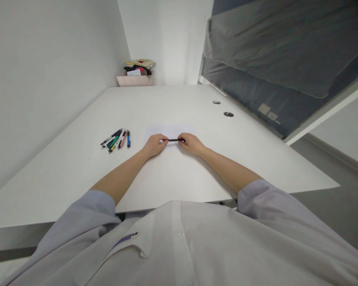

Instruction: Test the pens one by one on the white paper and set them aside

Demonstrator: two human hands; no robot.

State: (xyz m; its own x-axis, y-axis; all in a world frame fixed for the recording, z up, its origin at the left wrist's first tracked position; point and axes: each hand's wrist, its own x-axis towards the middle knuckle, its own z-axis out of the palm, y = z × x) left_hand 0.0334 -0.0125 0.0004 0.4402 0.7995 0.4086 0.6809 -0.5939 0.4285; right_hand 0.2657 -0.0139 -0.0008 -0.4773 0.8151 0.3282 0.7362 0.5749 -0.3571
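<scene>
Pale shirt cloth [179, 246] spread nearest. Fingers of the left hand [154, 145] and right hand [192, 143] gripped a black pen [173, 140] by its ends over white paper [170, 128] on the tabletop [179, 178]. Beyond, a pinkish box [133, 81] held yellow and black bundles [141, 63].

What looks like a slim black pen [173, 140] is held crosswise over white paper [170, 129]

Pale grey shirt [214, 242], short sleeves [98, 202], buttoned placket [179, 246], chest pocket [143, 234], purple marking [124, 240]
</scene>
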